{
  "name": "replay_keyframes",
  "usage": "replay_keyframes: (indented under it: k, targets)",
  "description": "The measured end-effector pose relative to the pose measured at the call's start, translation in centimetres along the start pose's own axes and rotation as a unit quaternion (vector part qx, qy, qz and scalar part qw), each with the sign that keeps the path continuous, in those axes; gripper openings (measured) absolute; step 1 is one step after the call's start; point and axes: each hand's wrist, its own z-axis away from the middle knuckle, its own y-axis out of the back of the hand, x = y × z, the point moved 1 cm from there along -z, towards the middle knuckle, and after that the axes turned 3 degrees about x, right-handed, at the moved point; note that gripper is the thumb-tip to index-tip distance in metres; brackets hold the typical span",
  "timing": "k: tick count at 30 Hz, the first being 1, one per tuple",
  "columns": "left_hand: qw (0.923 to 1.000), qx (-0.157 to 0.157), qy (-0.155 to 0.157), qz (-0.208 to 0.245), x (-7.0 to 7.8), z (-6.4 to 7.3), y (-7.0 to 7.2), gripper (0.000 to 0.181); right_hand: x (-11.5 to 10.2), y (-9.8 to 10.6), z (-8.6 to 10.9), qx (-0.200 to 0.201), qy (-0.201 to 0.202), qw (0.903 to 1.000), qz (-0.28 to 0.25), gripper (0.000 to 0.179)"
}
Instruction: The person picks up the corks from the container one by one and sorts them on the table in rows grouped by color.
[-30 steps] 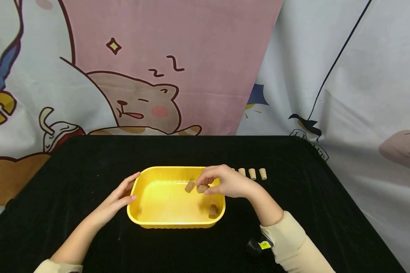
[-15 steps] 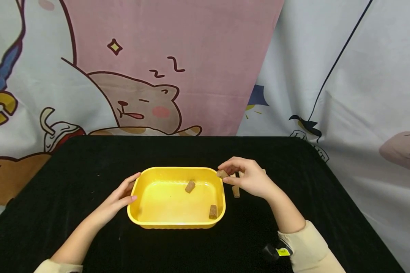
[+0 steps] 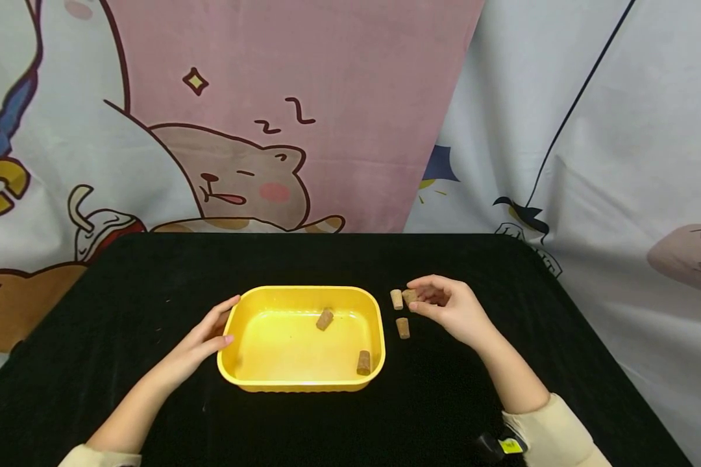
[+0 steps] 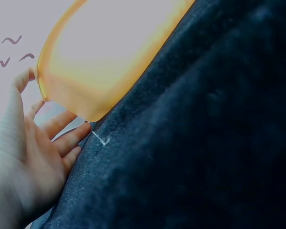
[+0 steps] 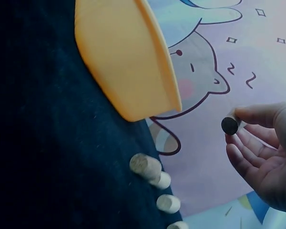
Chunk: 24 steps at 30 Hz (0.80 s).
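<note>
1. A printed backdrop with a dozing cartoon animal rises behind a table draped in black cloth, as relayed to my remote station.
2. My head view looks into a yellow plastic tray, where one brown cork lies toward the far wall and a second brown cork lies in the near right corner. My right wrist view picks up two further corks masked from the head camera by the right hand.
3. The right hand pinches a dark-ended cork between thumb and fingertips; the left hand spreads its fingers against the tray's left end, thumb tip on the rim.
4. The pinched cork sits at the right hand's fingertips, just beside a pale cork, right of the tray; a browner loose cork is nearer me.
</note>
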Motion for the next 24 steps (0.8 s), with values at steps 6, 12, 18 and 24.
replay_keyframes:
  k: [6,12,18,24]
  targets:
    - [1.0,-0.001,0.0,0.002,-0.1,0.0,0.0,0.059,1.3,0.1,0.6,0.011,-0.024,0.9995,-0.018,0.027]
    - [1.0,0.0,0.007,0.002,-0.1,0.0,-0.1,0.059,2.5,-0.2,1.3,0.016,-0.064,0.9973,-0.031,0.032]
    - [1.0,0.001,0.005,0.002,0.0,0.0,-0.2,0.06,3.5,-0.5,1.6,0.019,-0.1,0.9939,-0.042,0.035]
    - [1.0,0.002,0.004,0.001,0.0,0.0,-0.1,0.059,5.0,-0.8,1.5,0.023,-0.139,0.9898,-0.024,0.033]
